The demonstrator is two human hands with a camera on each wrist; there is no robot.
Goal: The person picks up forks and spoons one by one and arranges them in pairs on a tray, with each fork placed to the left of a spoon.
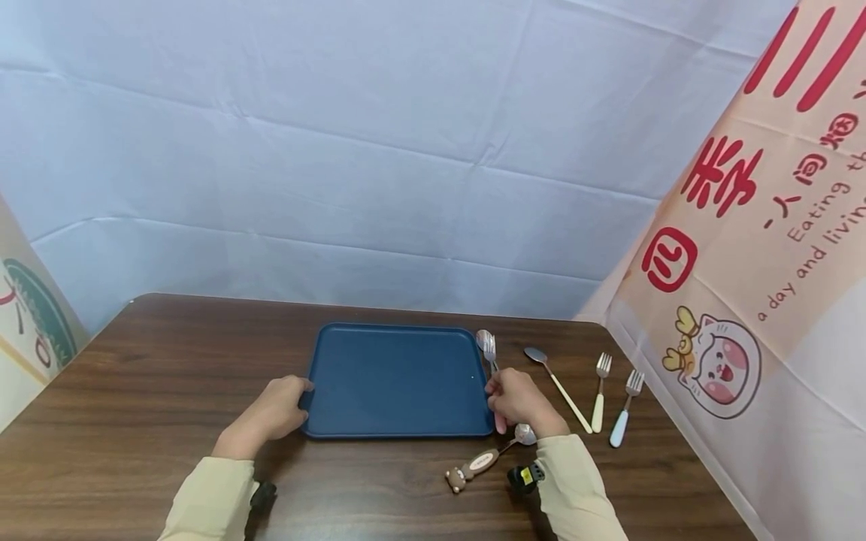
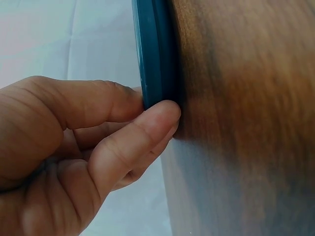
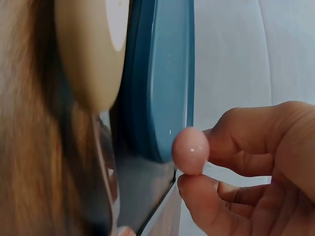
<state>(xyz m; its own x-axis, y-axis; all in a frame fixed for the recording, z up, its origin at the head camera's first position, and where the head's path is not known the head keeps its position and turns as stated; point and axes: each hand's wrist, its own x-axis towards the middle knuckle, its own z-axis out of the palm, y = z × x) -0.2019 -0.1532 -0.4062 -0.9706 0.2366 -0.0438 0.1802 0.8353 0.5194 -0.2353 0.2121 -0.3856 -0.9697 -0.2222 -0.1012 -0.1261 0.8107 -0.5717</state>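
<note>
The blue tray (image 1: 398, 379) lies bare near the middle of the surface (image 1: 135, 391). The left hand (image 1: 271, 413) pinches its left rim; the right hand (image 1: 517, 398) pinches a pink-handled utensil (image 1: 492, 368) at the right rim. No cutlery is on the tray: a spoon (image 1: 556, 385) and two forks (image 1: 599, 391) lie toward the right edge.

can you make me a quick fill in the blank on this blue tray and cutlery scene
1. The left hand pinches the ____ edge of the flat blue plastic tray.
2. The right hand holds a utensil with a ____ handle.
3. The tray rests on a dark ____ table.

Missing words: left; pink; wooden
</note>
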